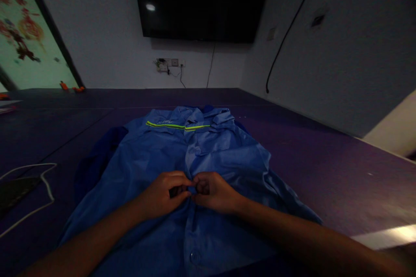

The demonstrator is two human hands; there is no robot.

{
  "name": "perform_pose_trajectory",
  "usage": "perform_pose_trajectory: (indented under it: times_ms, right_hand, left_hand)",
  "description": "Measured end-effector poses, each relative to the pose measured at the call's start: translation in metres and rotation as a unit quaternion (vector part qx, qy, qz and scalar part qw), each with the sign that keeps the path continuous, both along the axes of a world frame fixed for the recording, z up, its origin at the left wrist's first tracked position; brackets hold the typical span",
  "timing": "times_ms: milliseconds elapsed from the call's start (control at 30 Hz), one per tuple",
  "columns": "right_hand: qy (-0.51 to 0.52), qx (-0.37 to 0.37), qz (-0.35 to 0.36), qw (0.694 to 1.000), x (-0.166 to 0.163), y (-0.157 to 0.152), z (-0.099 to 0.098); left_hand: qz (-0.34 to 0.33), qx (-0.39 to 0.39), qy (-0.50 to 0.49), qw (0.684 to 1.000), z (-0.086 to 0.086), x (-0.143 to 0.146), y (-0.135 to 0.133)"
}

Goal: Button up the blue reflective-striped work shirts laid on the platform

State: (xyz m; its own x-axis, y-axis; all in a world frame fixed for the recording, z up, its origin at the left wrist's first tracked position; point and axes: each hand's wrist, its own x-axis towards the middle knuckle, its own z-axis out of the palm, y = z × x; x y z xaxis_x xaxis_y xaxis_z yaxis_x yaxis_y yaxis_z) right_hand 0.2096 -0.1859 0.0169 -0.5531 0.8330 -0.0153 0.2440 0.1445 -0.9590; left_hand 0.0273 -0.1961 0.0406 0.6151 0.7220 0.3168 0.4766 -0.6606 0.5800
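Observation:
A blue work jacket (139,160) with a yellow-green stripe across the chest lies spread out in front of me, collar at the far end. Over the middle of its front placket, my left hand (169,192) pinches the fabric with thumb and forefinger. My right hand (212,191) pinches the placket edge from the other side, its fingertips almost touching those of the left. A bit of blue cloth shows between the fingertips; whether a button is in there is hidden. Closer to me, a button (195,256) is visible on the placket.
The jacket rests on a purple surface (325,173). A white cable (48,186) loops beside a dark flat item (16,192) at the left. Small orange objects (64,85) stand at the far left. A television (204,4) hangs on the wall above sockets (174,62).

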Motion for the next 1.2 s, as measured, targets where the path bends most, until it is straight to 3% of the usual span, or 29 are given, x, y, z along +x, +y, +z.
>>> perform_pose_trajectory:
  times_ms: [567, 1200]
  right_hand:
    - [-0.046, 0.057, -0.007, 0.997, 0.001, 0.0006, -0.0038]
    - [-0.042, 0.067, -0.007, 0.997, -0.0015, -0.0018, -0.0001]
  left_hand:
    - [-0.029, 0.016, 0.001, 0.999, 0.0006, -0.0004, 0.0008]
    - [-0.032, 0.014, 0.001, 0.999, -0.0012, -0.0007, 0.0024]
